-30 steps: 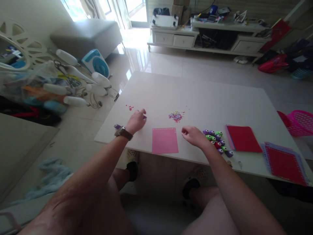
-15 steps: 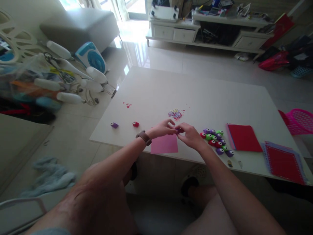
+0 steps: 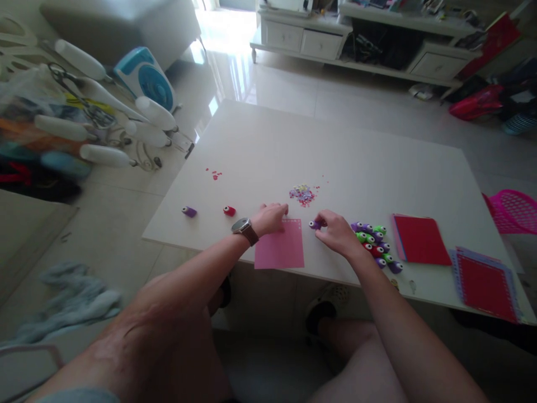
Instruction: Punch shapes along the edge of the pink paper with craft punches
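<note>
My left hand, with a watch on the wrist, rests with curled fingers on the top left corner of a pink paper sheet near the white table's front edge. My right hand pinches a small purple punch just right of the sheet's top edge. A cluster of purple, green and red punches lies right of that hand. A small pile of punched paper bits sits just beyond both hands.
A red punch and a purple punch lie apart at the table's left front. Red paper stacks lie at the right. A pink basket stands off the right edge. A blue fan and clutter stand on the floor at the left.
My hands, which met above the pink sheet, have parted. The left hand dropped to the sheet's corner; the right moved slightly right holding a purple punch. Earlier the left hand set down a red punch.
</note>
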